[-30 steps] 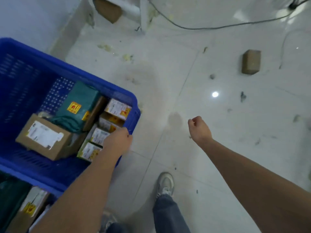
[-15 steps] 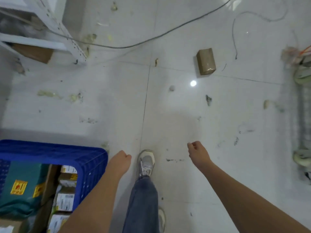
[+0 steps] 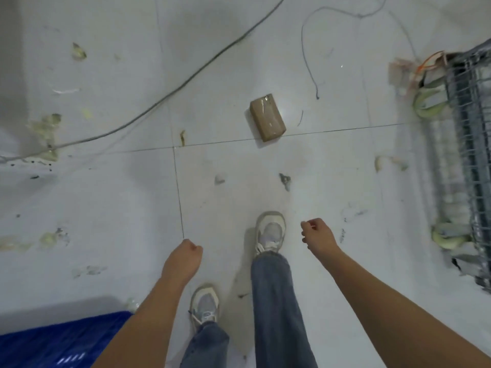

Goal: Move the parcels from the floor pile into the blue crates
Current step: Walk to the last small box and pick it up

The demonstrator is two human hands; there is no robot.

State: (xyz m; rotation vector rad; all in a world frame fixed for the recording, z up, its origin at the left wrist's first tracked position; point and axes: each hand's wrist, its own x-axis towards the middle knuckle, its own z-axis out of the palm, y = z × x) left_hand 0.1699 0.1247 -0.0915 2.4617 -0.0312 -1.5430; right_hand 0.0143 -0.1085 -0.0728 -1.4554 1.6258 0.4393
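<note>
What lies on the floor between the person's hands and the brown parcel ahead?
Nothing solid. Only bare tile and small scraps lie between the right hand, the left hand and the parcel. The cable runs off to the left.

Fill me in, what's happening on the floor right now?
A person is walking across the tiled floor toward a single brown taped parcel lying ahead. Both hands are empty: the left hand and the right hand hang loosely curled, holding nothing. The blue crate sits at the lower left, beside the person's left arm. A wire cage stands at the right edge, and a cable trails over the floor.
</note>
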